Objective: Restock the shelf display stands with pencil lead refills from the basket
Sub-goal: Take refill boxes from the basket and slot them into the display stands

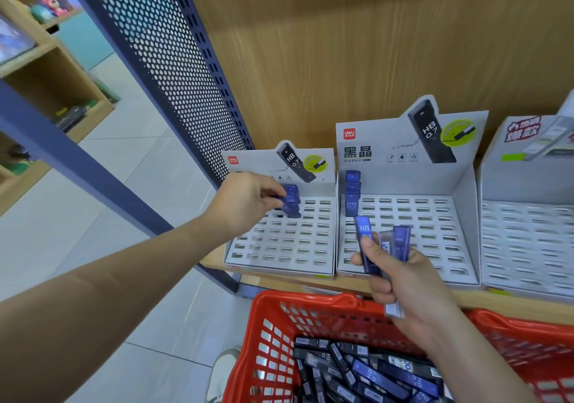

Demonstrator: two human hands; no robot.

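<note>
My left hand (245, 199) pinches a blue lead refill case (281, 200) over the back left slots of the left display stand (281, 249), beside the refills standing there (292, 197). My right hand (403, 274) grips a fan of three blue refill cases (383, 244) in front of the middle display stand (435, 232). That stand holds a short column of refills (352, 197) at its back left. Below, a red basket (270, 325) holds several dark and blue refill cases (369, 371).
A third slotted stand (528, 241) sits at the right on the same wooden shelf (279, 277). A blue perforated metal side panel (174, 70) rises at the left. Tiled floor (124, 247) and wooden cubby shelves (46, 86) lie further left.
</note>
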